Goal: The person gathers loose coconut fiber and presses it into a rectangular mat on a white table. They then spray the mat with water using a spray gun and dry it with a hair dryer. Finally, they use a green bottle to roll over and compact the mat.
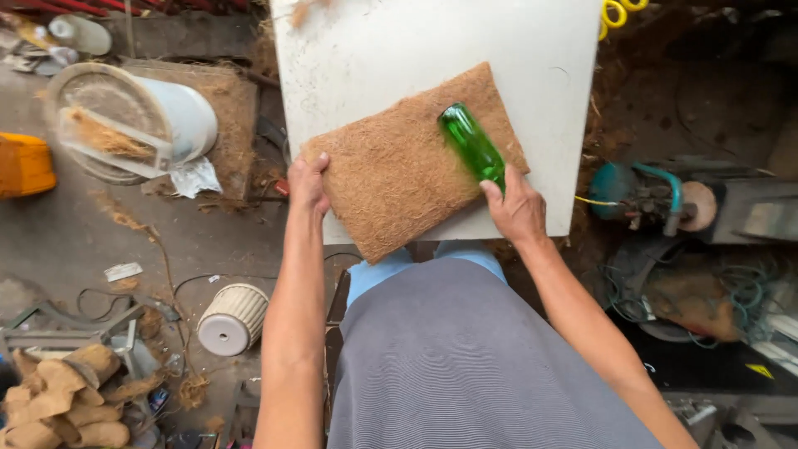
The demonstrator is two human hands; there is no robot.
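A brown fibre mat (399, 166) lies tilted on a white board (374, 50) in front of me. My left hand (307, 183) grips the mat's near left corner. My right hand (517, 206) holds the lower end of a green glass bottle (470, 143), which lies on its side across the mat's right part, its far end pointing up and left.
A white bucket (179, 116) with fibre in it lies tipped at the left, near an orange container (23, 165). A small white ribbed pot (233, 319) sits upside down on the floor. Fibre lumps (66, 403) are piled at the lower left; a teal machine (644, 195) and cables stand at the right.
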